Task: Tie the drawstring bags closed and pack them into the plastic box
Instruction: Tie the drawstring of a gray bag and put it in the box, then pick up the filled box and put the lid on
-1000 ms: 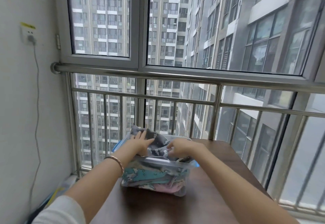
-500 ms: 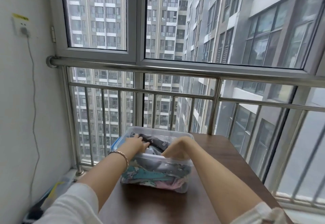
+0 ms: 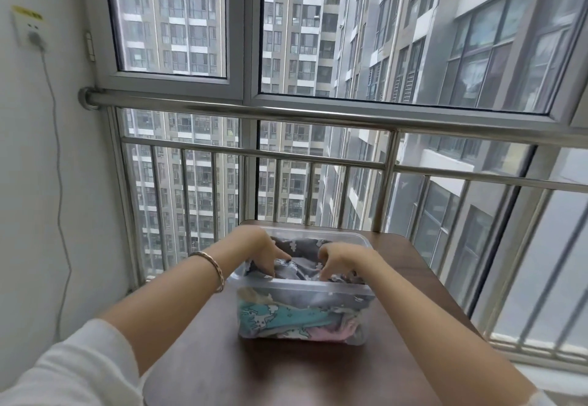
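Grey bag [image 3: 299, 248] now deeper inside the box [image 3: 305, 291].

Flat grey daylight through window [image 3: 318, 23], soft shadows, no glare. Wide-angle bends railing [image 3: 318, 112]; edges slightly soft.

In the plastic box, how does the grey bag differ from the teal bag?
The grey bag lies on top, near the rim of the plastic box; the teal bag lies at the bottom, seen through the clear wall. The left hand and the right hand touch the grey bag, not the teal bag. Both bags carry a white print.
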Tool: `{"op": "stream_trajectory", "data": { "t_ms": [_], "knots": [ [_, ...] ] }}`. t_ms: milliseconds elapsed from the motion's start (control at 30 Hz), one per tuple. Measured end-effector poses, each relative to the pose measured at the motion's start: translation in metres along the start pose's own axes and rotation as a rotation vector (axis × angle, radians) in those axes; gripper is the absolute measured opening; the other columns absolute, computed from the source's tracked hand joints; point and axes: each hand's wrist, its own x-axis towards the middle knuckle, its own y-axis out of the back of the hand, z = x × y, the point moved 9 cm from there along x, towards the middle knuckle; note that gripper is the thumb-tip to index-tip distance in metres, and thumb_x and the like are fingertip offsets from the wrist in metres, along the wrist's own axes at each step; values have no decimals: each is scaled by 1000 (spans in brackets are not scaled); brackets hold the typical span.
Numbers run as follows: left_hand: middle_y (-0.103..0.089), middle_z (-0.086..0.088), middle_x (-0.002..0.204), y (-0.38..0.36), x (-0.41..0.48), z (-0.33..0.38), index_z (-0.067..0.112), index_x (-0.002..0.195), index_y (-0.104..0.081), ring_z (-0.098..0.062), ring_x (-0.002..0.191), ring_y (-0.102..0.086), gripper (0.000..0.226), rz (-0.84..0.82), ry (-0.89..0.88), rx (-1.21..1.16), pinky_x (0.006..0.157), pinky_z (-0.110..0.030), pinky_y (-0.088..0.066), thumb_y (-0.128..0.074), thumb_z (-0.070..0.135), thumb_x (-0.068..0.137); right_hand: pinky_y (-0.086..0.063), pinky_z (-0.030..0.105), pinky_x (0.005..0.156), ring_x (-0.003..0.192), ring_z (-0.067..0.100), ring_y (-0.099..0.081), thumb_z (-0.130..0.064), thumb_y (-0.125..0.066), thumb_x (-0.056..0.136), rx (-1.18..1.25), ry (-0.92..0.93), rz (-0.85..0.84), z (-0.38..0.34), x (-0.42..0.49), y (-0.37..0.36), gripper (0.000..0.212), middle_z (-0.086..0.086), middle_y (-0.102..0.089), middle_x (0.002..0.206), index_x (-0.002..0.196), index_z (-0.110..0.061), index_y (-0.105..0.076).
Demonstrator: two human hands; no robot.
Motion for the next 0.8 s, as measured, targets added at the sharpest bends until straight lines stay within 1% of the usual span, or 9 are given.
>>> {"op": "stream_trajectory", "data": {
  "t_ms": [100,167,333,433,500,567,667,733,800],
  "knots": [
    [-14,-11,159,-11,15,7,49,147,0,-35,136,-34,72,8,8,135,98,-45,-42,-41,22,95,-39,44,108,138,28,-36,-28,-46,94,-111,-43,-139,2,8,-29,59,-1,-29,157,150,-30,-28],
    [-17,-11,158,-12,19,12,43,149,-1,-36,140,-27,70,48,-5,230,107,-53,-34,-38,17,96,-34,46,112,141,30,-32,-20,-38,97,-170,-51,-193,1,12,-35,57,0,-25,159,152,-26,-27],
    [-10,-11,160,-10,20,18,39,151,-2,-36,144,-18,66,100,-40,217,112,-56,-25,-35,18,99,-33,45,112,141,31,-31,-13,-34,96,-213,-36,-218,-2,14,-39,59,2,-22,160,153,-27,-24],
    [-16,-4,159,2,13,13,39,151,-8,-32,140,-28,76,89,-103,-93,110,-49,-33,-56,35,92,-38,44,109,139,29,-36,-21,-46,93,-158,-43,-216,0,10,-32,63,-2,-24,159,152,-32,-25],
    [-28,1,154,26,1,-1,33,150,-21,-26,133,-39,87,149,-172,-462,106,-44,-40,-66,55,79,-43,39,104,126,24,-50,-37,-55,92,-124,-2,-187,0,4,-16,58,-1,-41,149,147,-27,-39],
    [-46,-3,140,58,-13,-31,19,141,-43,-20,117,-53,72,370,-205,-752,95,-35,-50,-64,54,82,-51,28,87,97,16,-62,-37,-57,93,64,65,-59,1,3,15,44,1,-62,119,131,-16,-57],
    [-62,-7,109,78,-16,-92,4,116,-60,-12,82,-57,35,719,-73,-1048,71,-22,-51,-57,31,93,-52,19,62,74,13,-61,-10,-53,94,579,40,278,32,8,78,20,4,-64,90,109,-2,-64],
    [-61,-5,98,64,-4,-116,3,110,-59,-10,70,-52,26,732,16,-1161,64,-20,-47,-52,23,96,-49,20,58,72,16,-59,0,-50,93,846,-27,465,69,18,104,18,8,-63,87,103,0,-64],
    [-58,-3,87,43,16,-123,6,100,-58,-9,59,-43,18,644,61,-1209,56,-18,-42,-47,21,98,-48,24,60,73,20,-58,1,-50,92,1059,-118,485,105,39,97,20,13,-64,88,106,7,-63]
  ]
}}
